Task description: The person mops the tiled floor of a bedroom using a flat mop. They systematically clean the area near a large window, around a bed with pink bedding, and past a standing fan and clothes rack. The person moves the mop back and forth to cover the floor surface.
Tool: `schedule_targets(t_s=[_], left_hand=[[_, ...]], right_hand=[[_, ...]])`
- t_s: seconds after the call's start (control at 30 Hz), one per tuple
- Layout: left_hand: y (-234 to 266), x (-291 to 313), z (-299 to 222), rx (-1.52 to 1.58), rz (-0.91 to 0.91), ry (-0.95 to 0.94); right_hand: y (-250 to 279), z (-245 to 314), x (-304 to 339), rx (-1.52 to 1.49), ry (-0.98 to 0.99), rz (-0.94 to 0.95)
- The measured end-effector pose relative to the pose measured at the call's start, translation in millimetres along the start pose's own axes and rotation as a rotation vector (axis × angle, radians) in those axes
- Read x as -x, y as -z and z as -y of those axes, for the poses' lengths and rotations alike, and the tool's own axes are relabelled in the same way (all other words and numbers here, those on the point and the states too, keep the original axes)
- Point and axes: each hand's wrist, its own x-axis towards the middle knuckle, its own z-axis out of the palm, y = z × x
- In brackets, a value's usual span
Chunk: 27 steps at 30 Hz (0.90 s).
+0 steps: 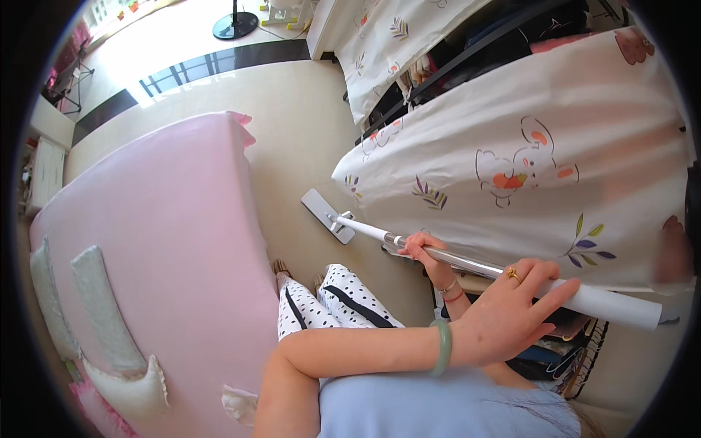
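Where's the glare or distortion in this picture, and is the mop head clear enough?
Head view: the upper-left floor is washed out, and the dark floor strip mirrors a grid; head view: the pink bedspread's top edge bows, corners go black; head view: mop head looks reasonably sharp.

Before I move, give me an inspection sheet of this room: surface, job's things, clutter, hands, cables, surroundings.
Surface: floor pale and glossy, with a dark strip across it farther off.
Job's things: mop, its flat head on the floor between bed and curtain.
Clutter: half-hidden mixed items at lower right.
Hands: right hand closed round the mop; left hand over its upper part, firmness unclear.
Cables: thin cord near a round black base.
Surroundings: bed at left, with pillows; printed curtain at right.
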Motion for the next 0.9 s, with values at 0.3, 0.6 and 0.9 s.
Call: schedule_targets(t_s=[0.3,0.6,0.9], left_hand=[[109.7,-163.1,101.0,-0.061,0.193,-0.070],[261.7,-314.3,187.3,-0.126,0.107,-0.095],[456.1,-427.6,262.9,-0.149,0.136,-0.065]], right_hand=[[2.0,33.5,-260.7,0.135,0.201,0.041],[5.4,77.4,-496.7,0.343,0.243,0.144],[-56.8,113.0,-719.0,0.274,0.232,0.210]])
